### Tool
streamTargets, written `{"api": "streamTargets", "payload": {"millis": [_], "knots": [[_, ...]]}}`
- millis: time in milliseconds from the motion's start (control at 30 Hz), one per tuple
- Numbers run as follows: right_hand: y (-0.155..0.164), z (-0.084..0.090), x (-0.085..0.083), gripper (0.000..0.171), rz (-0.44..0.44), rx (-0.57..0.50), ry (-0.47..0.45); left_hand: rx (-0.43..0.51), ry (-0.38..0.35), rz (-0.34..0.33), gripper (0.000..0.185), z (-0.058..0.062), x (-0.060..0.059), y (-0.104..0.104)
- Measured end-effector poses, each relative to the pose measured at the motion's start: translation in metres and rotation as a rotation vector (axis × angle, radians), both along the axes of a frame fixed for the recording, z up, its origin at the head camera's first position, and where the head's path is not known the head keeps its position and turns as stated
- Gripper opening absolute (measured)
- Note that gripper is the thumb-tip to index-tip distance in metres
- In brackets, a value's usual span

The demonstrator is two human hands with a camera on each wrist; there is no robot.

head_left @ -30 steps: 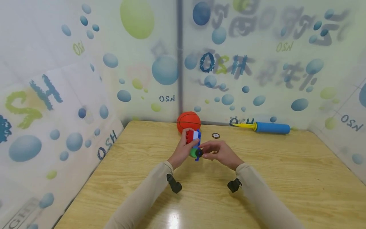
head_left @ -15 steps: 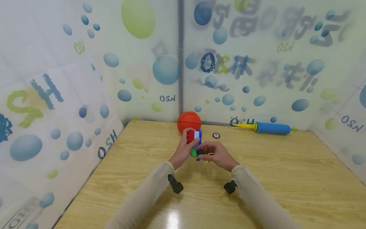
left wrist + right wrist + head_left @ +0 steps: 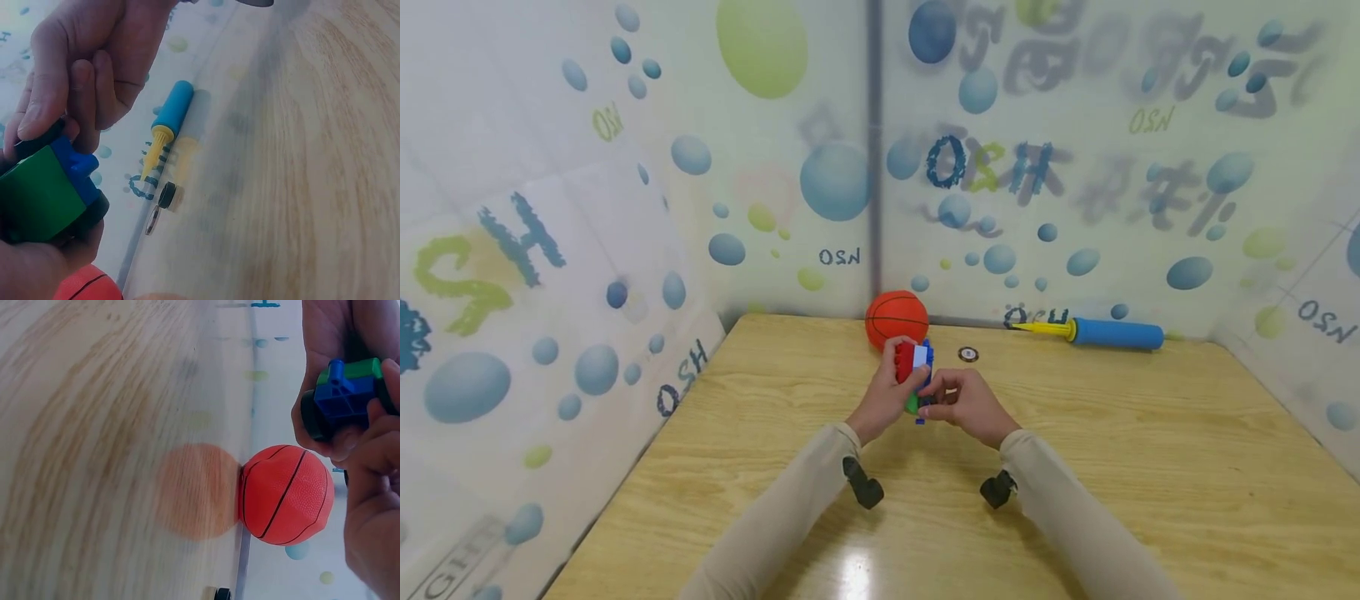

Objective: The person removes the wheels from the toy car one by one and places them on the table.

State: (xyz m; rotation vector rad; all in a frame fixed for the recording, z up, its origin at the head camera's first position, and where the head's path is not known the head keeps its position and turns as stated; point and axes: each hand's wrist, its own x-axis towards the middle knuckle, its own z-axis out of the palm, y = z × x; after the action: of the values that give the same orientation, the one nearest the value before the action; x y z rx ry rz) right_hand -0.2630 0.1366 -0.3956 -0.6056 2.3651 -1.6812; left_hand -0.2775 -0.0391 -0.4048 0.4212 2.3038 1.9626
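My left hand (image 3: 883, 396) grips a toy vehicle made of building blocks (image 3: 904, 363), with red, white, green and blue parts. In the left wrist view, its green block (image 3: 40, 197) faces the camera, and a blue hook (image 3: 81, 164) sticks out at the end. The blue underside (image 3: 344, 400) shows in the right wrist view, with a black wheel (image 3: 314, 416) at one side. My right hand (image 3: 966, 406) pinches the wheel (image 3: 39, 142) on the other side between thumb and fingers. The vehicle is held over the table, its red part mostly behind my left fingers.
A red basketball (image 3: 897, 319) sits against the back wall, just behind the vehicle. To its right lies a small dark-rimmed disc (image 3: 968, 354). Farther right is a blue hand pump (image 3: 1117, 334) with a yellow nozzle. Printed walls enclose the wooden table (image 3: 790, 375).
My right hand has moved left and its thumb and fingers have come onto the wheel, covering it. The vehicle has turned slightly, so less of its green part shows. My left hand keeps its grip.
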Motion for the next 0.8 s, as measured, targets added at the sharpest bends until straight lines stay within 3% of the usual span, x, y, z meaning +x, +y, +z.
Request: {"api": "streamTargets", "payload": {"millis": [67,167,267,467,800], "knots": [[0.0,-0.001,0.001,0.017,-0.004,-0.004,0.007,-0.02,0.005,0.009,0.044,-0.001,0.0,0.001],[0.0,-0.003,0.002,0.013,-0.004,0.054,0.098,-0.051,0.018,0.031,0.045,-0.004,-0.002,0.002],[0.001,-0.003,0.002,0.012,-0.007,0.061,0.142,-0.029,0.013,0.055,0.045,-0.007,-0.004,0.0],[0.012,0.0,0.0,0.026,-0.021,-0.015,0.048,0.024,-0.027,0.09,0.048,-0.002,-0.004,-0.004],[0.026,-0.001,-0.002,0.035,-0.018,0.034,0.052,0.007,-0.055,0.09,0.045,0.003,-0.003,-0.003]]}}
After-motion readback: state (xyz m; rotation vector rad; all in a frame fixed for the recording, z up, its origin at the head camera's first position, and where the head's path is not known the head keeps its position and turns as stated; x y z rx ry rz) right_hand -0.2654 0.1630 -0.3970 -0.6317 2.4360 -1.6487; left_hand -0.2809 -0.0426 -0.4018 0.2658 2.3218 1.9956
